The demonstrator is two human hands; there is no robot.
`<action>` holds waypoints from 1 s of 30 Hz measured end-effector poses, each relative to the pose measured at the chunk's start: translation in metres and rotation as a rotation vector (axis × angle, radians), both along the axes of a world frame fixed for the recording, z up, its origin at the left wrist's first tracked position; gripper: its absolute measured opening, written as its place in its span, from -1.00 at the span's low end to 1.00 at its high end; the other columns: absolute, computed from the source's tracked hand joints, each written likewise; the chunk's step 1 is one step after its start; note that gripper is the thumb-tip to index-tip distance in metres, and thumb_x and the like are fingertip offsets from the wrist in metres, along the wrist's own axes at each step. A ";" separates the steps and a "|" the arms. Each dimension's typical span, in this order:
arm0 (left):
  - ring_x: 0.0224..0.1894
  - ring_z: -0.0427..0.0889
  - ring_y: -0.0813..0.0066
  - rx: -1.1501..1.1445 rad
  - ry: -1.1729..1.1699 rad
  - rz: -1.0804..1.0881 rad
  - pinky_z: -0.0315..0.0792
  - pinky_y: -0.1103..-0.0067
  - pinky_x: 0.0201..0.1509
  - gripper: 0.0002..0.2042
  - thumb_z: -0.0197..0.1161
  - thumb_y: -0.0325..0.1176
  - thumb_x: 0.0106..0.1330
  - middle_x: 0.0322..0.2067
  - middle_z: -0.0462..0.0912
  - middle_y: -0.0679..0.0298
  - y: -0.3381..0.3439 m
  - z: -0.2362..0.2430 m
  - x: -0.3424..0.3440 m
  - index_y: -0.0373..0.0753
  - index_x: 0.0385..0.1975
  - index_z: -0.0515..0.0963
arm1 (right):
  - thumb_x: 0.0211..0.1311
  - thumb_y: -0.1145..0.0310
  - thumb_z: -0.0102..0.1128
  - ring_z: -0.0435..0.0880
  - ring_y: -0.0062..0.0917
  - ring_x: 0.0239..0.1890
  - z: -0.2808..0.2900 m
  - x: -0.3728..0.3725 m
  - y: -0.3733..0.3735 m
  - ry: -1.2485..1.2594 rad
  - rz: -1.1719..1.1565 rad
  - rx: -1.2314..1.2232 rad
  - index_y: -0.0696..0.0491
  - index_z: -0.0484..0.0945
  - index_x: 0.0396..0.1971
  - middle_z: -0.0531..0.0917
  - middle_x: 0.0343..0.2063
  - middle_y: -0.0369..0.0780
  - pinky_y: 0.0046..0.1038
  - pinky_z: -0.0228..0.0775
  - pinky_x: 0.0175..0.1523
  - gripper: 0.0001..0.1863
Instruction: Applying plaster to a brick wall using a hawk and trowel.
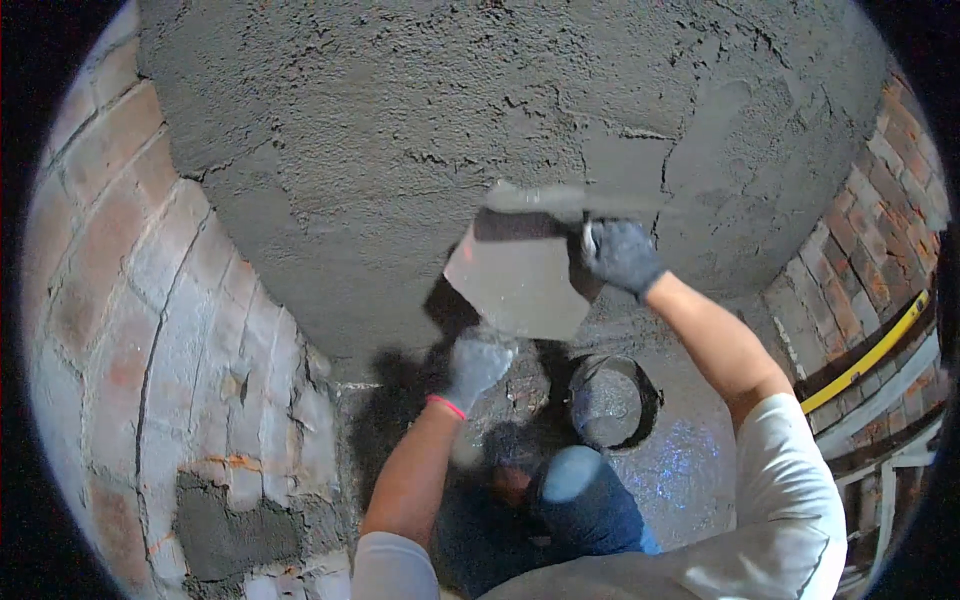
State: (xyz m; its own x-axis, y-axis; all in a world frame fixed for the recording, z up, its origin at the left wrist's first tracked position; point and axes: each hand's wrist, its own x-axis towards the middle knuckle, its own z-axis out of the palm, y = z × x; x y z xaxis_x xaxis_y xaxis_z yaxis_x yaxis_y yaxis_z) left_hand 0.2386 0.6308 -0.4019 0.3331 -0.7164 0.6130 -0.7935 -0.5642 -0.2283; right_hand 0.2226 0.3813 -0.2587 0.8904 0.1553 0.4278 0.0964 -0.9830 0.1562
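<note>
My left hand, in a pale grey glove with a pink cuff, grips a flat, grey, mortar-smeared board at its lower edge. My right hand, in a dark grey glove, is closed on the handle of a trowel, whose long, pale blade lies over the board's dark upper edge and is slightly blurred. Both tools are in front of a grey plastered wall with rough and smoother patches. Whether the blade touches the wall I cannot tell.
A round bucket with grey contents stands on the wet floor below. Brick walls rise on both sides, the left with a grey mortar patch. A yellow level and pale bars lean at the right. My knee is at the bottom.
</note>
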 end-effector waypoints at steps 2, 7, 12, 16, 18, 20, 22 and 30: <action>-0.61 0.51 0.42 0.029 0.121 -0.049 0.36 0.47 -0.56 -0.92 0.08 -0.29 0.03 -0.67 0.50 0.37 -0.005 -0.025 -0.001 -0.06 -0.58 0.51 | 0.00 0.21 -0.08 0.55 -0.16 -0.43 0.016 0.041 0.003 -0.108 -0.038 0.039 0.02 0.49 -0.51 0.57 -0.50 -0.05 -0.15 0.36 -0.28 -0.78; -0.82 0.34 0.59 -0.969 1.970 -0.052 0.21 0.62 -0.80 -0.86 0.12 -0.20 0.11 -0.77 0.38 0.44 -0.039 -0.037 -0.008 -0.03 -0.63 0.45 | 0.03 0.20 -0.14 0.55 -0.22 -0.33 0.093 0.068 0.024 0.102 -0.043 -0.049 0.02 0.54 -0.48 0.59 -0.44 -0.08 -0.24 0.34 -0.21 -0.72; -0.84 0.35 0.56 -1.151 2.067 -0.077 0.20 0.62 -0.82 -0.86 0.14 -0.22 0.09 -0.78 0.39 0.43 -0.061 -0.051 -0.004 -0.05 -0.64 0.44 | 0.13 0.13 -0.21 0.54 -0.16 -0.37 0.152 0.082 0.023 0.008 -0.017 -0.035 0.04 0.52 -0.40 0.59 -0.42 -0.09 -0.18 0.34 -0.23 -0.65; -0.84 0.35 0.54 -1.204 2.139 -0.169 0.19 0.62 -0.84 -0.86 0.14 -0.24 0.09 -0.79 0.39 0.42 -0.065 -0.059 -0.001 -0.06 -0.65 0.44 | 0.14 0.06 -0.24 0.52 -0.15 -0.34 0.171 0.092 -0.002 -0.119 -0.150 0.141 0.05 0.52 -0.42 0.57 -0.43 -0.05 -0.24 0.35 -0.17 -0.59; -0.85 0.34 0.53 -1.261 2.099 -0.101 0.19 0.62 -0.84 -0.86 0.13 -0.25 0.09 -0.79 0.38 0.42 -0.057 -0.052 -0.009 -0.07 -0.65 0.44 | 0.09 0.06 -0.13 0.52 -0.14 -0.33 0.173 0.060 0.008 -0.163 -0.133 0.100 0.05 0.51 -0.46 0.57 -0.42 -0.06 -0.25 0.34 -0.18 -0.63; -0.85 0.32 0.54 -1.252 2.130 -0.065 0.18 0.62 -0.84 -0.85 0.13 -0.25 0.10 -0.80 0.36 0.43 -0.052 -0.045 -0.015 -0.07 -0.66 0.43 | 0.19 0.11 -0.21 0.51 -0.09 -0.38 0.152 0.041 -0.004 -0.475 -0.012 0.031 0.09 0.49 -0.52 0.54 -0.51 0.00 -0.17 0.33 -0.29 -0.61; -0.84 0.31 0.55 -1.273 2.064 -0.023 0.17 0.61 -0.83 -0.84 0.13 -0.23 0.10 -0.80 0.34 0.43 -0.045 -0.063 -0.012 -0.06 -0.67 0.43 | 0.15 0.17 -0.12 0.53 -0.13 -0.40 0.101 0.036 -0.002 -0.310 -0.019 0.105 0.10 0.48 -0.52 0.53 -0.52 0.01 -0.23 0.36 -0.33 -0.68; -0.77 0.40 0.57 -1.310 2.111 -0.155 0.29 0.67 -0.75 -0.93 0.21 -0.36 0.08 -0.70 0.47 0.35 -0.008 -0.094 -0.050 -0.18 -0.48 0.50 | -0.03 0.21 0.08 0.54 -0.31 -0.46 -0.117 -0.074 0.078 0.128 0.254 0.370 0.12 0.48 -0.53 0.56 -0.56 -0.13 -0.30 0.33 -0.29 -0.75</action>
State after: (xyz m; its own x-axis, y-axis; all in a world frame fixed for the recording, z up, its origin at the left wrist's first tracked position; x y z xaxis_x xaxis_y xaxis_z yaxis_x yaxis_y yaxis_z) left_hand 0.1884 0.6228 -0.4955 0.7993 -0.4969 -0.3380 0.5358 0.3342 0.7754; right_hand 0.1482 0.4592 -0.3756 0.8932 0.2331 0.3845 0.3369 -0.9133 -0.2290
